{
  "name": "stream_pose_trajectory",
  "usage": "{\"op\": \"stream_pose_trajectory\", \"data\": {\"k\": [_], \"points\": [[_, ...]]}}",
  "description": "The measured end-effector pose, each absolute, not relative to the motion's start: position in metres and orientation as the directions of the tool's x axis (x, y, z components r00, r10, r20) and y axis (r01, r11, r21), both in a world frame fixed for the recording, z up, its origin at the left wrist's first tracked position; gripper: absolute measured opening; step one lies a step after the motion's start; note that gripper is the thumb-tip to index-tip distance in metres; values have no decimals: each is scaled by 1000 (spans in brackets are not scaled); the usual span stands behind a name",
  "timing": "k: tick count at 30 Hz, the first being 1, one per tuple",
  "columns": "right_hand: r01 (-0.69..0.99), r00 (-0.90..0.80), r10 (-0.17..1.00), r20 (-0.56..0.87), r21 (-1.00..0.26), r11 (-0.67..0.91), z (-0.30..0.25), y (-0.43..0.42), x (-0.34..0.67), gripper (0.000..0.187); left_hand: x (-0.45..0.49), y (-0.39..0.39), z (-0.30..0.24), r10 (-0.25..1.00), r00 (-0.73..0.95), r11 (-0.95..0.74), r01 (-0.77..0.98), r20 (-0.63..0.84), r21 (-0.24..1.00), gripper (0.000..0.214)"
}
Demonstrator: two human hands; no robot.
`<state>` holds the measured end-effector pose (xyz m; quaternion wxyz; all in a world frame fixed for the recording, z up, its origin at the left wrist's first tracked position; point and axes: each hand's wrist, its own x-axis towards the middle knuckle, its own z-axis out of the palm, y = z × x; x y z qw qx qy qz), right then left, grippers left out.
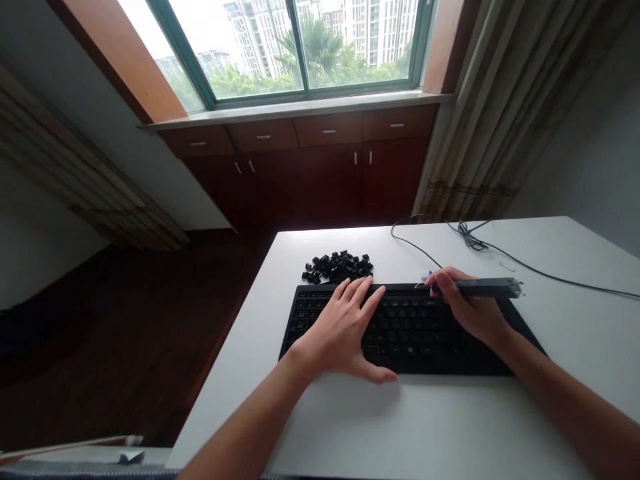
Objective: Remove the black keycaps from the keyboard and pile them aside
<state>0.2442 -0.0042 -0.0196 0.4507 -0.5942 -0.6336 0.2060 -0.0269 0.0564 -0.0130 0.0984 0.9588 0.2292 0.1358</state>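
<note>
My left hand (343, 330) lies flat on the left half of a black computer keyboard (415, 330), fingers spread over the keys. My right hand (463, 303) grips a dark slim tool with a thin wire tip (485, 288), likely a keycap puller, and that tip reaches the keyboard's top edge. Behind the keyboard, a heap of loose black keycaps (337, 267) sits just beyond my left fingertips. Neither hand touches the heap.
The keyboard rests on a white desk (575, 353). A looped black cable (520, 265) runs across its far right. A small pale object (425, 275) lies near the keyboard's top edge. Dark red cabinets (310, 173) stand beyond the desk, under a window.
</note>
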Motion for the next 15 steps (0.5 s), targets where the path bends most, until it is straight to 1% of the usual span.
{"op": "stream_pose_trajectory", "data": {"k": [3, 6, 8, 12, 15], "points": [[631, 72, 922, 381, -733, 254, -18, -6, 244, 30, -26, 50, -11, 442, 858, -891, 386, 263, 240, 127], [706, 2, 877, 480, -622, 339, -17, -8, 244, 21, -23, 42, -11, 424, 842, -903, 365, 335, 226, 109], [723, -39, 851, 524, -573, 386, -17, -8, 242, 16, -21, 38, -13, 426, 823, -904, 371, 376, 212, 95], [766, -89, 823, 561, -489, 417, -19, -6, 238, 9, -20, 35, -17, 435, 791, -900, 383, 430, 206, 70], [791, -135, 807, 575, -428, 437, -23, -3, 236, 9, -21, 35, -18, 446, 780, -895, 387, 438, 221, 60]]}}
